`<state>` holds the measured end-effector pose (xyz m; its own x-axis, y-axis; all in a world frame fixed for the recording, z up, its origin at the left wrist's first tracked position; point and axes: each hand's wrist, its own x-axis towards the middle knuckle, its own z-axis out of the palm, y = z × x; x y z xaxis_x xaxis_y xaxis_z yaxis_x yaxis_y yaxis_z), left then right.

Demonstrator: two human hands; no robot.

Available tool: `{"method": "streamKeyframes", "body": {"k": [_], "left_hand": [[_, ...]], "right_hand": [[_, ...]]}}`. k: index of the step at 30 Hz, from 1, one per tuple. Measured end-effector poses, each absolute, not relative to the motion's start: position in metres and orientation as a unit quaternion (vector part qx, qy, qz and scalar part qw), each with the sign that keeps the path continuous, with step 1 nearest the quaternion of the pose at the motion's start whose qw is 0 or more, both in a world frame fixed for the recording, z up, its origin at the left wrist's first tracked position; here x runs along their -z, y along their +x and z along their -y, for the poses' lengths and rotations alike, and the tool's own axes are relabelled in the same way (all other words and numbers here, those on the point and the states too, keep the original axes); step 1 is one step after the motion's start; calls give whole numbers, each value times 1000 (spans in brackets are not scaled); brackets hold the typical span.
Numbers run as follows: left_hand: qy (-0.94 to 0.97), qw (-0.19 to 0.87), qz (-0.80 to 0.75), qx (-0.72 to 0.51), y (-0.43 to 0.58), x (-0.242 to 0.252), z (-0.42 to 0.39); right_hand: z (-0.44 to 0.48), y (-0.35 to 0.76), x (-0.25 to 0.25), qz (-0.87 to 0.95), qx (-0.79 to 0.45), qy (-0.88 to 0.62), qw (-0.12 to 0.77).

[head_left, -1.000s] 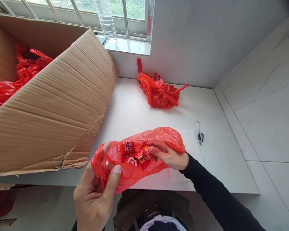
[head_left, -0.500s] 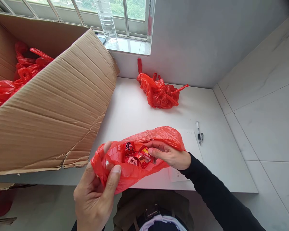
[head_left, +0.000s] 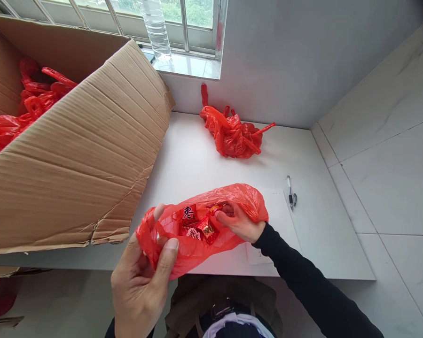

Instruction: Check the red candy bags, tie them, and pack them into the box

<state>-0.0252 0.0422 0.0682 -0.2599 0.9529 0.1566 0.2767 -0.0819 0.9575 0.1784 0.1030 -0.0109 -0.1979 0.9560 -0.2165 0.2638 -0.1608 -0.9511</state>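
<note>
A thin red plastic bag (head_left: 193,260) lies spread toward me near the table's front edge, its mouth stretched wide. My left hand (head_left: 144,281) grips the bag's left end between thumb and fingers. Inside are several small wrapped candies (head_left: 207,230) in red wrappers, some with printed characters. Reaching in from the right, my right hand (head_left: 238,223) pinches one red-wrapped candy (head_left: 215,209) at its fingertips. The bag's far side rises behind that hand's knuckles.
A large cardboard box (head_left: 91,141) with red bags (head_left: 38,98) inside stands at left. More bunched red bags (head_left: 236,136) lie by the wall. A pen (head_left: 290,192), its cap and a paper sheet (head_left: 282,220) are at right. A water bottle (head_left: 157,30) stands on the sill.
My right hand has shifted slightly up inside the bag, from the middle candies to one at the upper right. My left hand keeps its hold on the bag.
</note>
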Motion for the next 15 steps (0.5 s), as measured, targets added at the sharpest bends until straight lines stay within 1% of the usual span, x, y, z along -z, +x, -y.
{"method": "streamKeyframes", "body": {"k": [4,9,13,15], "left_hand": [[512,328,-599,-522,-24,-68,-43],[510,330,-591,-531,-24,-70,-44],[512,322,-596,-529,-25,-69,-44],[511,322,-599,-526,-25,-68,-44]], "right_hand": [[-105,171,8,515,-575,-550,320],[-108,172,-8,496,-620,-516,322],[-109,178,-22,413,-713,-490,284],[-109,180,-29,390,-731,-490,270]]}}
